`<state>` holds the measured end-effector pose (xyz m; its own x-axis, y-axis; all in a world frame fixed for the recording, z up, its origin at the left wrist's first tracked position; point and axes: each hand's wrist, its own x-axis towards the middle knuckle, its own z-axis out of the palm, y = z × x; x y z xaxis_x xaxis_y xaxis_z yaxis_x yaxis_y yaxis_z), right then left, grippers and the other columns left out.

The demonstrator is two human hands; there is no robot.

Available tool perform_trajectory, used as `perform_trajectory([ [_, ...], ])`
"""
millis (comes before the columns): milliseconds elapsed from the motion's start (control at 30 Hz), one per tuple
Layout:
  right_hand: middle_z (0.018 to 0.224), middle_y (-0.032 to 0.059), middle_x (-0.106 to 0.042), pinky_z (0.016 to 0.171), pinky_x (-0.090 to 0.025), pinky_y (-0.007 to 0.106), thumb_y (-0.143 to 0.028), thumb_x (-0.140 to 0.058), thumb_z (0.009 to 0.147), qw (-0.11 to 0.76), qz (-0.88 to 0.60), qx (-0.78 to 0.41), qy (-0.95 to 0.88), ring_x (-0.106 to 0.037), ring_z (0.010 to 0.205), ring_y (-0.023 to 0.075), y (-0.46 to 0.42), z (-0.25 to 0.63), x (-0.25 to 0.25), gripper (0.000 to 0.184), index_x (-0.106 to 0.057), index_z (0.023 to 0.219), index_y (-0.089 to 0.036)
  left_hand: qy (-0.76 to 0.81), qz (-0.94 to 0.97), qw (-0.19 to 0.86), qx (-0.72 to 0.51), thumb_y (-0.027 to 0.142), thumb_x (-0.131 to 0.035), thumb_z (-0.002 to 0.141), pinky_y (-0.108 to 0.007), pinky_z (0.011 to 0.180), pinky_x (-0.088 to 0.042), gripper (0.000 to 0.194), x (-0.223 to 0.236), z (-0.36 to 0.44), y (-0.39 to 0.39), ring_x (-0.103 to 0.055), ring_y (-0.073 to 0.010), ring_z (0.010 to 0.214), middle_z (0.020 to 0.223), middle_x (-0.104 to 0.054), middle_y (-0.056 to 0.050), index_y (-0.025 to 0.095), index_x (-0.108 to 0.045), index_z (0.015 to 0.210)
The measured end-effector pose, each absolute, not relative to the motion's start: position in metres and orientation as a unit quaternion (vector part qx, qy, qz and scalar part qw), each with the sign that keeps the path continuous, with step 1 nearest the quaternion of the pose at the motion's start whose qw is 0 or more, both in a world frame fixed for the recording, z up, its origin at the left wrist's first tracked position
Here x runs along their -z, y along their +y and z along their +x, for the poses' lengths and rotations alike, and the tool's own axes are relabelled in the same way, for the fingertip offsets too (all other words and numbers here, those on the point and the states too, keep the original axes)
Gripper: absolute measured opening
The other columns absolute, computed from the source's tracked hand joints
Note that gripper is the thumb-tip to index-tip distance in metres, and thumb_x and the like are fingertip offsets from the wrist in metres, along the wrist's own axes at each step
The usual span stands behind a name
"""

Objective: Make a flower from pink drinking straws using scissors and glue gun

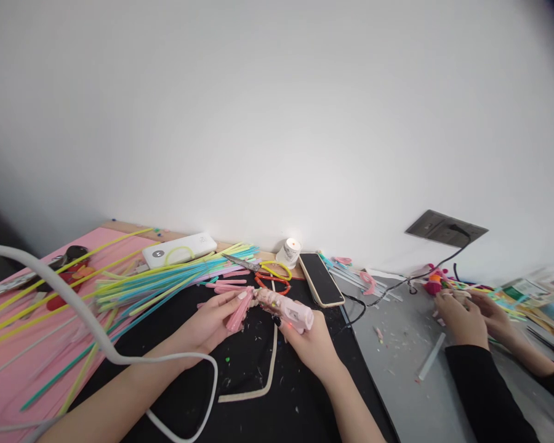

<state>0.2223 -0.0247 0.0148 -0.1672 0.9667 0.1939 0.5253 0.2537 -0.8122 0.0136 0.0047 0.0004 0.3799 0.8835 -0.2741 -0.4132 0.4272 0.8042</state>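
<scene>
In the head view, my left hand (216,320) grips a bundle of folded pink pipe cleaners (240,311), pinched near its upper end. My right hand (311,344) is wrapped round a pale pink glue gun (289,307) with a small red light glowing on it. The gun's nozzle points left and meets, or nearly meets, the top of the pink bundle; the exact contact is too small to tell. Just behind the gun lie scissors (277,269) with yellow and red handles. Short pink pipe cleaner pieces (231,284) rest beside them on the black mat (240,375).
Colourful pipe cleaners (180,277) and a white power bank (180,249) lie left. A white cable (96,326) loops across the foreground. A lit candle (290,252) and a phone (322,280) stand near the wall. At right, another person's hands (461,317) work near a glue stick (431,357).
</scene>
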Motion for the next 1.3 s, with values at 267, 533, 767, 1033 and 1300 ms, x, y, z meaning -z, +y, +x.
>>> perform_trajectory([
  [267,0.060,-0.0054,-0.044,0.047,-0.032,0.019,-0.017,-0.057,0.075,0.333,-0.508,-0.347,-0.714,-0.038,0.052,0.0087,-0.0292,0.2230,-0.0148,0.004,-0.055,0.071,-0.018,0.354,0.266,0.792,-0.420,0.032,-0.077,0.073,-0.019,0.061,-0.046,0.025,-0.0027,0.0152,0.0053,-0.055,-0.0099,0.070,0.082,-0.066,-0.001,0.020,-0.073,0.095],
  [533,0.058,-0.0048,-0.045,0.048,-0.033,0.020,-0.018,-0.055,0.075,0.374,-0.534,-0.314,-0.690,-0.039,0.051,0.0093,-0.0263,0.2239,-0.0160,0.008,-0.053,0.068,-0.018,0.381,0.261,0.781,-0.421,0.025,-0.075,0.074,-0.023,0.062,-0.046,0.019,-0.0050,0.0152,0.0041,-0.055,-0.0114,0.065,0.079,-0.066,-0.002,0.019,-0.073,0.091],
  [767,0.062,-0.0038,-0.048,0.049,-0.033,0.020,-0.020,-0.056,0.076,0.334,-0.522,-0.337,-0.709,-0.039,0.053,0.0103,-0.0278,0.2241,-0.0157,0.006,-0.061,0.080,-0.018,0.382,0.274,0.776,-0.421,0.028,-0.073,0.075,-0.025,0.064,-0.046,0.022,-0.0060,0.0145,0.0038,-0.058,-0.0144,0.071,0.086,-0.068,-0.004,0.021,-0.072,0.096],
  [1033,0.066,-0.0029,-0.052,0.050,-0.035,0.020,-0.018,-0.056,0.077,0.342,-0.512,-0.357,-0.702,-0.040,0.055,0.0098,-0.0280,0.2248,-0.0163,0.006,-0.061,0.080,-0.017,0.375,0.260,0.785,-0.419,0.026,-0.074,0.075,-0.024,0.064,-0.045,0.021,-0.0056,0.0150,0.0037,-0.056,-0.0120,0.067,0.081,-0.067,-0.002,0.020,-0.073,0.095],
  [1300,0.063,-0.0030,-0.052,0.049,-0.035,0.020,-0.019,-0.057,0.077,0.366,-0.524,-0.328,-0.695,-0.041,0.054,0.0100,-0.0274,0.2258,-0.0125,0.006,-0.062,0.080,-0.017,0.383,0.263,0.780,-0.419,0.025,-0.076,0.073,-0.024,0.063,-0.045,0.020,-0.0080,0.0146,0.0031,-0.055,-0.0120,0.065,0.077,-0.066,-0.001,0.020,-0.073,0.092],
])
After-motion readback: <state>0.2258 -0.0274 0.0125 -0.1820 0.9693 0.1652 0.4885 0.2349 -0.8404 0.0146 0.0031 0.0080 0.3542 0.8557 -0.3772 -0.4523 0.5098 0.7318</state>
